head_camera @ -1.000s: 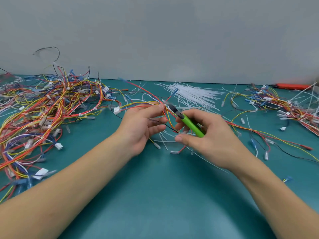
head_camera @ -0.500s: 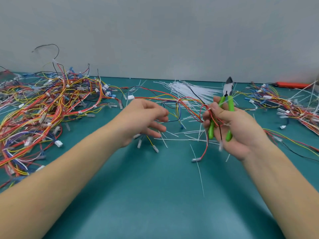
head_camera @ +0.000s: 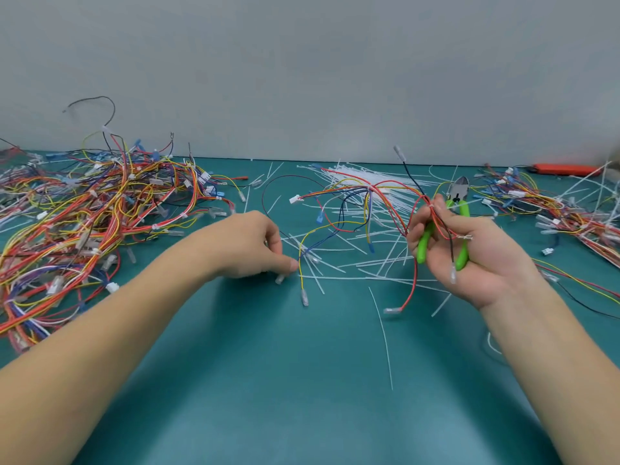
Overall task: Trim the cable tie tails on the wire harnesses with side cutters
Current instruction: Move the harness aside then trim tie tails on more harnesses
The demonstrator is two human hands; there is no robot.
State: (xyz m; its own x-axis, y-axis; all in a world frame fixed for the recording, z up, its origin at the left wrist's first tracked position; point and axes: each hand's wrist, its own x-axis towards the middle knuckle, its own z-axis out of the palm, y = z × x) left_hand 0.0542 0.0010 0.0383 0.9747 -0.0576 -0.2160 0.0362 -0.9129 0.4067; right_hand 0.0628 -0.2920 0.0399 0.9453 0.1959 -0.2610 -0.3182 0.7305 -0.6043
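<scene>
My right hand (head_camera: pixel 476 260) grips the green-handled side cutters (head_camera: pixel 461 209), jaws pointing up and away. The same hand pinches the red and black wires of a wire harness (head_camera: pixel 369 193). The harness fans out to the left over the green mat (head_camera: pixel 302 380), and its yellow, blue and red ends hang down to the mat. My left hand (head_camera: pixel 251 250) is low on the mat, fingers curled under and thumb tip beside the harness's yellow wire (head_camera: pixel 302 273) and a clear terminal. Whether it pinches anything is hidden. Cut white tie tails (head_camera: pixel 379 260) lie scattered under the harness.
A large tangle of harnesses (head_camera: pixel 84 223) covers the left of the mat, and a smaller pile (head_camera: pixel 553 209) lies at the right. A bundle of white cable ties (head_camera: pixel 362 177) sits at the back centre. An orange tool (head_camera: pixel 567 169) lies by the wall.
My right hand has carried the cutters and harness further right and tilted them. My left hand, which had let go of the harness, has dropped to the mat beside the loose wire ends.
</scene>
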